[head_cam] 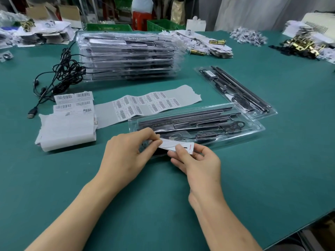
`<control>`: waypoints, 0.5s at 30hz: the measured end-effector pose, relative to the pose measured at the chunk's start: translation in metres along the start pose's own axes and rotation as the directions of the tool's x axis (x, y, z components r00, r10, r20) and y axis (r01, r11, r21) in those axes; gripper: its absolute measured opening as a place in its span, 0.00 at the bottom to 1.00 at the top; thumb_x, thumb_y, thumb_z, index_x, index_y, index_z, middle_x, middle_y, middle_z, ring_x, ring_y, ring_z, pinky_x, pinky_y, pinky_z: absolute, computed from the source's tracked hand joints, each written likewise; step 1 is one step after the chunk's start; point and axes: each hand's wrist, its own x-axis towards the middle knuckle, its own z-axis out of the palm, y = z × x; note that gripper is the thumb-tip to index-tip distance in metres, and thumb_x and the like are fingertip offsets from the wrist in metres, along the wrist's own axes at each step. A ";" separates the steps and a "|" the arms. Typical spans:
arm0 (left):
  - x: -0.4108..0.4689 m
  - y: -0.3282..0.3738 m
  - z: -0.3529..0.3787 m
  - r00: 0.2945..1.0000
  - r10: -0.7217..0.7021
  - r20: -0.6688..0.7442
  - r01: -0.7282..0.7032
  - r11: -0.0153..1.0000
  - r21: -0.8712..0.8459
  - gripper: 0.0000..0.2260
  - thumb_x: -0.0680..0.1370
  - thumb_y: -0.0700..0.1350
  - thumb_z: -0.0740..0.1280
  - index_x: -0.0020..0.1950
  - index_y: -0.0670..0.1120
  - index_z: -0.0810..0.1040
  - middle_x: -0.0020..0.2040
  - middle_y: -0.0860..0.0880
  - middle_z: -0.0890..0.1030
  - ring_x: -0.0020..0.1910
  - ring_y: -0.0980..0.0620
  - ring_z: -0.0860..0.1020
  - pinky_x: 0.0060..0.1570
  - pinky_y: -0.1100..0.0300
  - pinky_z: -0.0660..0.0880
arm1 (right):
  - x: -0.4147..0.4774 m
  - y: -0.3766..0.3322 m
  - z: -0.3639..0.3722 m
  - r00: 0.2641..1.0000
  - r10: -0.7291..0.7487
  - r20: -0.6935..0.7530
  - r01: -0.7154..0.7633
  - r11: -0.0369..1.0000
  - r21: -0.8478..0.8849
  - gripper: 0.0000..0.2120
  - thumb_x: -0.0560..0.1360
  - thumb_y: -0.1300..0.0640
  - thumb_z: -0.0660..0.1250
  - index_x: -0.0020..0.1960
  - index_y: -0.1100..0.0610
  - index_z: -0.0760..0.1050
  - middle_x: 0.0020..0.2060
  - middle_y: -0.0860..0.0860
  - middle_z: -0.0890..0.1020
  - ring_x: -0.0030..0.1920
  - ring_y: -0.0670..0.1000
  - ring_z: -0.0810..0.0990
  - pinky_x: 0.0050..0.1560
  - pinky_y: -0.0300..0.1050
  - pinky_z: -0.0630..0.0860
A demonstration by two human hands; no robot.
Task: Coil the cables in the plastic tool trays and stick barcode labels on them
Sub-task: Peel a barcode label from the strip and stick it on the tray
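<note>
A clear plastic tool tray [250, 124] with black rods and a coiled cable lies in front of me on the green table. Over its near left end I hold a small white label [174, 144] with red print. My left hand [126, 156] pinches the label's left end, and my right hand [195, 160] pinches its right end with thumb on top. A strip of barcode labels [145, 105] lies just behind the tray. A second filled tray [235, 89] lies angled to the right.
A tall stack of filled clear trays [128, 57] stands behind. A tangle of black cables [61, 75] with a USB plug lies at the left. Folded label sheets [67, 124] sit near left. Brass hardware and paper piles line the far edge.
</note>
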 end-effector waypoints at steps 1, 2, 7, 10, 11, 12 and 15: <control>0.000 0.000 0.000 1.000 -0.003 -0.001 0.003 1.000 -0.003 0.10 0.78 0.60 0.64 0.49 0.56 0.80 0.43 0.56 0.86 0.43 0.49 0.84 0.43 0.49 0.78 | 0.000 0.000 -0.003 1.000 0.018 0.018 -0.018 1.000 -0.007 0.08 0.78 0.67 0.72 0.56 0.63 0.77 0.42 0.57 0.88 0.42 0.54 0.89 0.40 0.37 0.82; -0.001 0.000 0.000 1.000 -0.004 -0.002 0.004 1.000 -0.003 0.10 0.78 0.60 0.64 0.48 0.56 0.80 0.43 0.56 0.86 0.43 0.49 0.84 0.43 0.49 0.78 | 0.000 -0.001 -0.006 0.999 0.037 0.035 -0.037 0.999 -0.012 0.06 0.80 0.67 0.70 0.56 0.64 0.79 0.44 0.58 0.88 0.44 0.53 0.89 0.41 0.37 0.82; 0.000 0.000 0.002 1.000 -0.020 -0.006 0.020 1.000 -0.012 0.10 0.78 0.61 0.64 0.49 0.56 0.79 0.43 0.56 0.86 0.44 0.49 0.84 0.44 0.49 0.79 | 0.001 -0.005 -0.010 0.993 0.093 0.078 -0.090 0.995 -0.045 0.07 0.81 0.67 0.66 0.57 0.63 0.81 0.45 0.55 0.88 0.44 0.52 0.89 0.38 0.39 0.82; -0.001 0.000 0.001 1.000 -0.027 -0.004 0.027 0.999 -0.028 0.11 0.77 0.61 0.64 0.49 0.57 0.79 0.42 0.55 0.86 0.44 0.48 0.84 0.44 0.49 0.79 | 0.003 -0.006 -0.002 0.996 0.085 0.012 -0.085 0.996 -0.038 0.10 0.80 0.65 0.70 0.59 0.61 0.73 0.43 0.56 0.86 0.34 0.53 0.87 0.29 0.39 0.79; -0.001 0.000 0.001 1.000 -0.027 0.000 0.027 0.999 -0.024 0.11 0.77 0.62 0.64 0.49 0.57 0.79 0.42 0.55 0.86 0.44 0.48 0.84 0.44 0.49 0.79 | 0.003 -0.005 0.000 0.997 0.073 -0.005 -0.073 0.997 -0.031 0.11 0.79 0.65 0.71 0.59 0.61 0.72 0.43 0.57 0.86 0.33 0.54 0.87 0.28 0.39 0.79; -0.001 0.000 0.001 1.000 -0.028 0.006 0.028 0.999 -0.021 0.11 0.77 0.62 0.64 0.49 0.57 0.79 0.42 0.55 0.86 0.44 0.49 0.84 0.44 0.49 0.79 | 0.004 -0.005 0.001 0.998 0.063 -0.012 -0.064 0.998 -0.024 0.12 0.79 0.65 0.72 0.58 0.60 0.71 0.42 0.58 0.86 0.34 0.55 0.87 0.29 0.39 0.79; -0.002 0.000 0.001 0.999 -0.036 0.012 0.036 0.999 -0.032 0.10 0.77 0.61 0.65 0.49 0.57 0.80 0.42 0.54 0.86 0.45 0.48 0.84 0.46 0.48 0.79 | 0.005 -0.004 0.000 0.998 0.063 0.003 -0.063 0.998 0.005 0.11 0.78 0.65 0.72 0.57 0.61 0.72 0.37 0.56 0.87 0.37 0.54 0.88 0.33 0.38 0.80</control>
